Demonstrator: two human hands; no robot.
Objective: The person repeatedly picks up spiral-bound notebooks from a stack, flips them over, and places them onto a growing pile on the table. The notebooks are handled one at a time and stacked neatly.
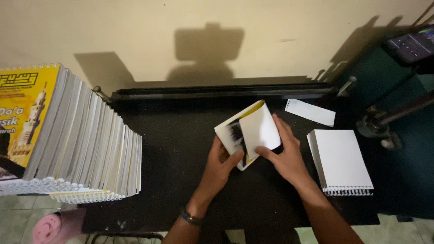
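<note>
My left hand point(220, 168) grips the lower edge of a small booklet point(253, 131) with white pages and a yellow cover edge, held tilted over the black table point(172, 144). My right hand point(285, 153) presses on the booklet's right side, thumb on a white page that is lifted and fanned. Both hands hold the same booklet at the middle of the table. A dark bracelet sits on my left wrist.
A tall leaning stack of spiral-bound booklets with a yellow top cover point(68, 135) fills the left. A white spiral-bound booklet point(341, 160) lies at the right, with a punched white strip point(310, 111) behind it. A machine with a lever point(389, 117) stands far right.
</note>
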